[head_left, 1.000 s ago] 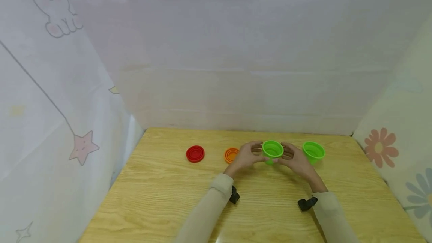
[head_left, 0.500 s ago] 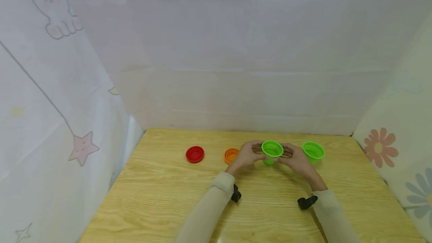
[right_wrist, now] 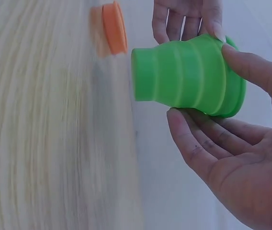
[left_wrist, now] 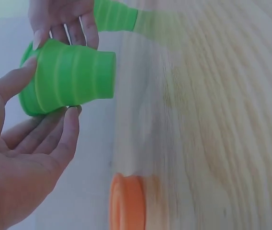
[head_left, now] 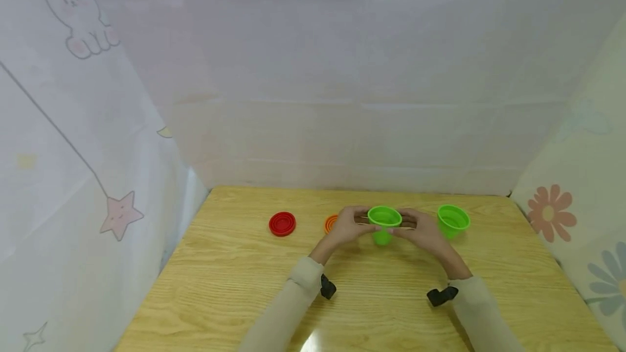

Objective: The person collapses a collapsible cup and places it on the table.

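One green cup (head_left: 384, 221) in the head view, roughly upright over the wooden table (head_left: 220, 287), clasped from opposite sides by left hand (head_left: 348, 226) and right hand (head_left: 424, 230), thumbs near the rim. Off to the right and apart, a second green cup (head_left: 453, 221); to the left, an orange disc (head_left: 331, 224) partly hidden behind the left hand, and beyond it a red disc (head_left: 282, 224). Possible trouble, by judgement: uneven squeezing, enough to buckle the ridged, soft-looking wall or tip the green cup; also a low leftward sweep, enough to nudge the orange disc. Visible only from here: the red disc and the inside of the green cup.

In the left wrist view, stepped wall and narrow base in profile, apparently just clear of the wood, a gap hard to judge from above. Probable risk: slipping, from light fingertip contact. Second green cup here too, partly behind the right hand.

In the right wrist view, the same two-handed pinch from the other side. Orange disc on the table, plainly apart from the left hand; no second green cup in sight.
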Action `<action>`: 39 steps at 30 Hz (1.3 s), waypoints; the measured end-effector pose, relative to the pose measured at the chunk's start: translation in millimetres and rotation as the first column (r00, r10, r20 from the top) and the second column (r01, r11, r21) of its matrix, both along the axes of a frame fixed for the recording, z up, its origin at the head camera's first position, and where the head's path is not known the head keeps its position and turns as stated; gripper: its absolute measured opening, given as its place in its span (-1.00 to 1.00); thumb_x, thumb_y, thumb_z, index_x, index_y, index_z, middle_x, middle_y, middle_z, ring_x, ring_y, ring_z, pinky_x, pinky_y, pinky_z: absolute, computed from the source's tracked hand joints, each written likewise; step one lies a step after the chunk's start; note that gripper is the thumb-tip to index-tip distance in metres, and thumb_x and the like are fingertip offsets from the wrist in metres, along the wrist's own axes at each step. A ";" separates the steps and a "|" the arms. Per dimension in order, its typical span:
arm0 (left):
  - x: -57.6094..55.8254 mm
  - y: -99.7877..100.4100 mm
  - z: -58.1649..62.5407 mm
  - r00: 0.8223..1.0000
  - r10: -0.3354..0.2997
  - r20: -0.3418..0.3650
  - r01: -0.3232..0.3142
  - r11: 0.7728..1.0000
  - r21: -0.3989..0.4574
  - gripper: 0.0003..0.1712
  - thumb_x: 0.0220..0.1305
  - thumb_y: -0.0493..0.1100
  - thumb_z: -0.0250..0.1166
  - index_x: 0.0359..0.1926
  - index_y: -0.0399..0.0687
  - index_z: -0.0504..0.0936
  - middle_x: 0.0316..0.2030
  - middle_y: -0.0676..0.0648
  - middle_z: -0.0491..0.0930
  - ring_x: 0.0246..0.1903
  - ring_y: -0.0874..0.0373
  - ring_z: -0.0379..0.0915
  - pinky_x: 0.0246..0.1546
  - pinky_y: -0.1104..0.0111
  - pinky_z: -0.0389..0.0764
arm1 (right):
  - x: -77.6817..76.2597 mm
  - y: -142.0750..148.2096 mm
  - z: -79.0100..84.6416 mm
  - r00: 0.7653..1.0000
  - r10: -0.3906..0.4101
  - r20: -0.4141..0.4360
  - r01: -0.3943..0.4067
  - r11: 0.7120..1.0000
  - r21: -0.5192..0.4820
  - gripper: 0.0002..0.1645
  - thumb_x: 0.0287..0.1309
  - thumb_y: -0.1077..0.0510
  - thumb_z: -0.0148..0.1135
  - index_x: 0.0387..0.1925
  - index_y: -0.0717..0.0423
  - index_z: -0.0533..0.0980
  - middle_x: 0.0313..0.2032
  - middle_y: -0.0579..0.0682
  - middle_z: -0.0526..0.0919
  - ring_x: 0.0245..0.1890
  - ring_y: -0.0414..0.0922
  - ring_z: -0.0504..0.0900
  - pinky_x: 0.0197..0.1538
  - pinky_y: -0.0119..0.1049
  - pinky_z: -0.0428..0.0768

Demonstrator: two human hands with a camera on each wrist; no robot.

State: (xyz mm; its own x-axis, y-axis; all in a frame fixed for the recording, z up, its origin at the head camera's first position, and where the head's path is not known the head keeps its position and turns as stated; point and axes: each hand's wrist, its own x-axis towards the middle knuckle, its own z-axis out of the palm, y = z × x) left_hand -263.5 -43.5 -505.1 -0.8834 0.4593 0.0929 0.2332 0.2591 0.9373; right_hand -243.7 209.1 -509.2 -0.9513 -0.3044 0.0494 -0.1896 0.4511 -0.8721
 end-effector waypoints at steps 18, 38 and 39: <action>41.5 -68.2 0.2 1.000 0.012 -0.021 -0.013 0.998 -0.062 -0.44 0.34 0.01 0.49 0.32 0.05 0.63 0.13 -0.03 0.75 0.08 0.05 0.73 0.09 0.32 0.77 | 26.7 -58.4 -0.1 0.988 0.137 0.075 -0.126 0.982 -0.142 -0.29 0.28 0.05 0.49 0.36 0.22 0.48 0.23 0.25 0.66 0.18 0.14 0.71 0.09 -0.20 0.79; 70.5 -95.5 -4.5 0.986 0.068 0.154 -0.071 0.997 0.012 -0.52 0.36 -0.02 0.48 0.23 -0.04 0.70 0.10 -0.14 0.77 0.00 0.08 0.76 0.05 0.26 0.80 | 37.7 -78.5 -5.3 0.962 0.254 0.101 -0.238 0.960 -0.147 -0.29 0.33 0.00 0.46 0.37 0.24 0.48 0.16 0.22 0.70 0.10 0.05 0.75 0.06 -0.27 0.79; 70.5 -96.2 -5.3 0.983 0.071 0.171 -0.075 0.997 0.021 -0.54 0.36 -0.02 0.48 0.22 -0.04 0.71 0.08 -0.14 0.78 -0.02 0.09 0.76 0.06 0.20 0.80 | 37.8 -79.0 -5.2 0.959 0.261 0.105 -0.244 0.957 -0.155 -0.27 0.32 0.01 0.46 0.38 0.27 0.46 0.18 0.24 0.69 0.11 0.08 0.75 0.07 -0.26 0.79</action>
State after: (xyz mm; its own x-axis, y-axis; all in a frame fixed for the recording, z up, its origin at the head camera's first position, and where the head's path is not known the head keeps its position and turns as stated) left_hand -193.1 -139.7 -510.5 -0.9184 0.3924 -0.0500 0.0513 0.2434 0.9686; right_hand -205.9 130.1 -514.3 -0.8455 -0.5340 -0.0045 -0.1687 0.2751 -0.9465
